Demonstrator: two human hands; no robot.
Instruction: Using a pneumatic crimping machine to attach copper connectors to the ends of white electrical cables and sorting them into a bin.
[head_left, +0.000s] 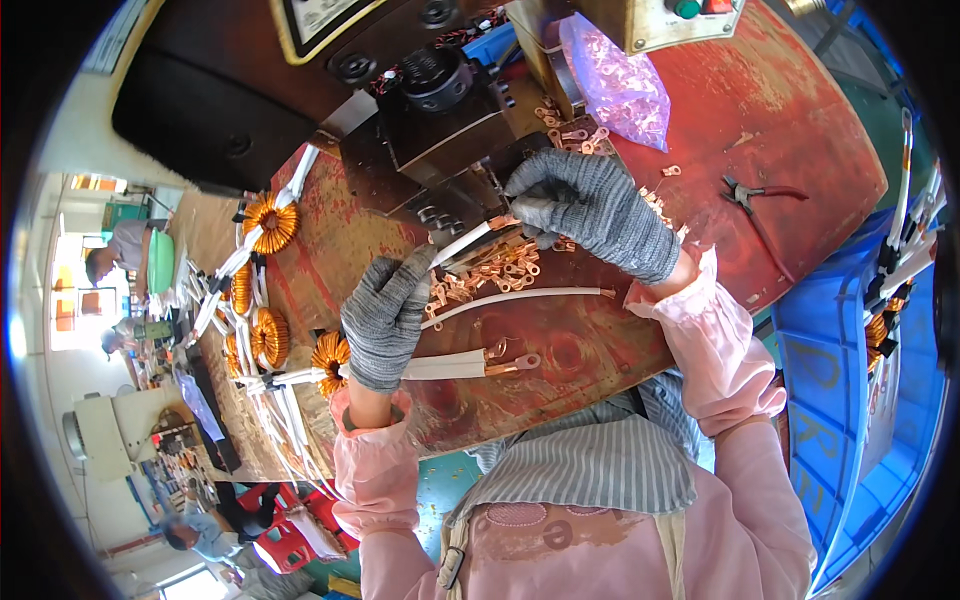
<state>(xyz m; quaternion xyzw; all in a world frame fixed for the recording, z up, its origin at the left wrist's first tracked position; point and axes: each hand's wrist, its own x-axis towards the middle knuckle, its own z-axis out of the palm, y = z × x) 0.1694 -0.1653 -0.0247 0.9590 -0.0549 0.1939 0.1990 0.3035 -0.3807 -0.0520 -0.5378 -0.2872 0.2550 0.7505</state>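
Observation:
My left hand, in a grey knit glove, grips a white-sleeved wire. The wire's bare copper end points up and right toward the dark press. Beside the press's lower jaws, my right hand, gloved too, has its fingers closed in a pinch at the wire's copper end. Its fingertips hide whatever small part lies between them. Just below are loose copper ring terminals in a heap. Nearer me lie another white wire and a thick white-sleeved lead with a copper terminal at its tip.
Copper-wound ring coils with white leads sit at left. Red-handled pliers and a clear bag of terminals lie on the worn red table. A blue crate stands at right. Other people are far off at left.

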